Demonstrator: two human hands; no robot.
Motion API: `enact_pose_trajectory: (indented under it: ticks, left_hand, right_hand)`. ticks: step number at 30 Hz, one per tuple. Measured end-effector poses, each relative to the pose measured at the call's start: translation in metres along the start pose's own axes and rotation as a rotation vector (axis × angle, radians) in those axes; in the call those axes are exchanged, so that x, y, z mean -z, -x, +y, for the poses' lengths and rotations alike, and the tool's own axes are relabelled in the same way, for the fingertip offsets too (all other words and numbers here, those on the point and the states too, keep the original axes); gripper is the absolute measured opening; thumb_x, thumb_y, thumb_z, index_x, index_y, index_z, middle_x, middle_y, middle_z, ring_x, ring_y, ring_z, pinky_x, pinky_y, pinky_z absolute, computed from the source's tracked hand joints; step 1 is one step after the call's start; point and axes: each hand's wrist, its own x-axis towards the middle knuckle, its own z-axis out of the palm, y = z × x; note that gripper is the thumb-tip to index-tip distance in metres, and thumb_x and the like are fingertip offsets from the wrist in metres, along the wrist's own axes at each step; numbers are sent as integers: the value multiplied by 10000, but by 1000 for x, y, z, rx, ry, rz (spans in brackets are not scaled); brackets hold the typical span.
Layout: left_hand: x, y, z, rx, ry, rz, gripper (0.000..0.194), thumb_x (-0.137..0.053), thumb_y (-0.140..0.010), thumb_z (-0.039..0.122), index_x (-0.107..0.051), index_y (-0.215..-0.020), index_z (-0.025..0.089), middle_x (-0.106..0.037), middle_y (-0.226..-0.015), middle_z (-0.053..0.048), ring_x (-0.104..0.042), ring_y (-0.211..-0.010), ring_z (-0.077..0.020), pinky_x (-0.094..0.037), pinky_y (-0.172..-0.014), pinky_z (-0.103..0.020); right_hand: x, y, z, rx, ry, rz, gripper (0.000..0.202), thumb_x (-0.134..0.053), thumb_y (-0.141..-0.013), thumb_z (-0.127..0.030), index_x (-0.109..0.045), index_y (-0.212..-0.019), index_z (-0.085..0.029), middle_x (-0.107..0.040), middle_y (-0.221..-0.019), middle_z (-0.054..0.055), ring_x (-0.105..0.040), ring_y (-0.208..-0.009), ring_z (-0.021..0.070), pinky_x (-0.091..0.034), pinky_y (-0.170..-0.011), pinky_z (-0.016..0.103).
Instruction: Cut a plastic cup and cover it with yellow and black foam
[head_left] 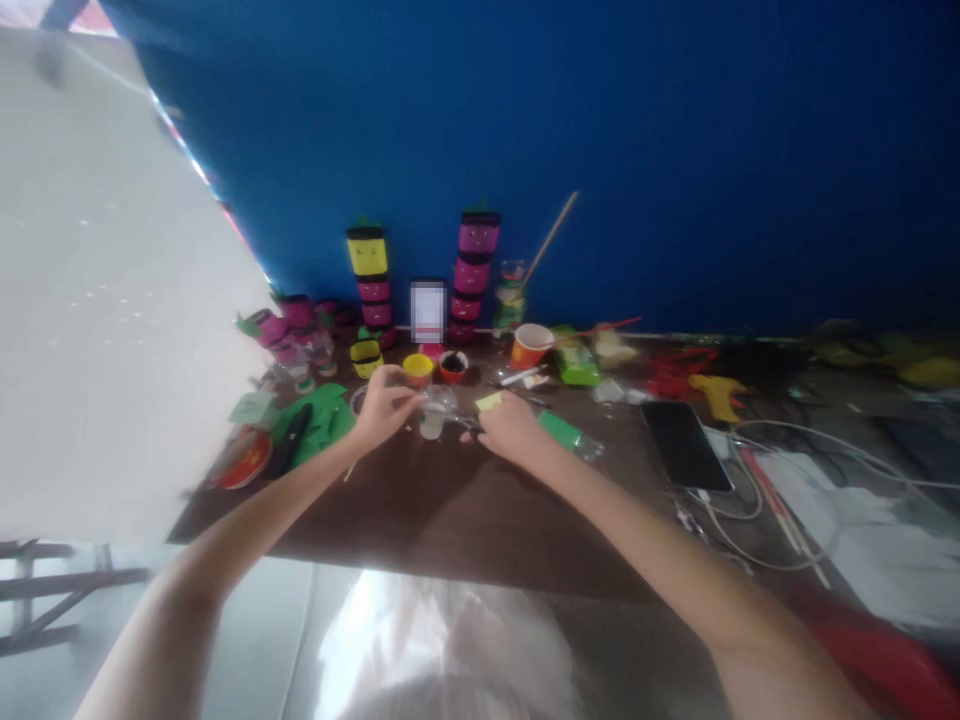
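At mid-tabletop, a small clear plastic cup between both hands. Left hand pinching its rim from the left; right hand closed just beside it with a yellow-green scrap at the fingertips, grip there too blurred to tell. Probably light, thin-walled, easily crushed or tipped; best taken softly by the rim or low on the sides. Crowded behind: yellow bowl, red bowl, orange cup, stacked pink and yellow pots. Green paper close left, phone and cables right. Open room only toward the near edge
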Motion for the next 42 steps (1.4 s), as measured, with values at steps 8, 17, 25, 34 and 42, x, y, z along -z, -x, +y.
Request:
enact_pose_trajectory:
  ticks: [8, 17, 25, 34, 42]
  left_hand:
    - [-14, 24, 6, 102, -26, 209, 213, -603, -795, 377, -720, -746, 205, -489, -1069, -76, -490, -1060, -223, -412, -950, -405]
    - [-5, 25, 5, 86, 44, 124, 251, -605, -782, 421, -713, -705, 208, -477, -1109, -74, -484, -1089, -224, -398, -988, -398]
    - [3, 23, -5, 10, 78, -32, 236, -617, -775, 412, -709, -717, 202, -480, -1106, -82, -495, -1087, -227, -406, -980, -409]
    - [4, 16, -19, 39, 150, -67, 275, -615, -767, 442, -698, -683, 193, -477, -1105, -80, -498, -1092, -225, -400, -1003, -389]
    - [10, 6, -25, 44, 179, -134, 318, -607, -760, 478, -696, -666, 188, -501, -1085, -77, -505, -1106, -223, -399, -1014, -369]
  right_hand:
    - [2, 3, -8, -28, -12, -21, 352, -514, -860, -405, -713, -787, -124, -722, -781, 134, -654, -777, 232, -327, -796, 334]
    - [16, 2, -9, -20, 34, -11, 302, -561, -818, -392, -703, -830, -126, -722, -820, 133, -662, -791, 227, -297, -823, 341]
    - [21, -12, -5, 138, 135, -46, 224, -602, -760, -321, -707, -799, -127, -723, -776, 138, -667, -751, 223, -267, -846, 358]
    - [19, -20, -4, 201, 171, -37, 260, -563, -798, -340, -712, -790, -127, -721, -756, 137, -660, -729, 210, -298, -800, 338]
    - [15, -28, 0, 228, 133, -42, 351, -566, -807, -431, -712, -789, -112, -714, -736, 145, -653, -753, 230, -337, -743, 319]
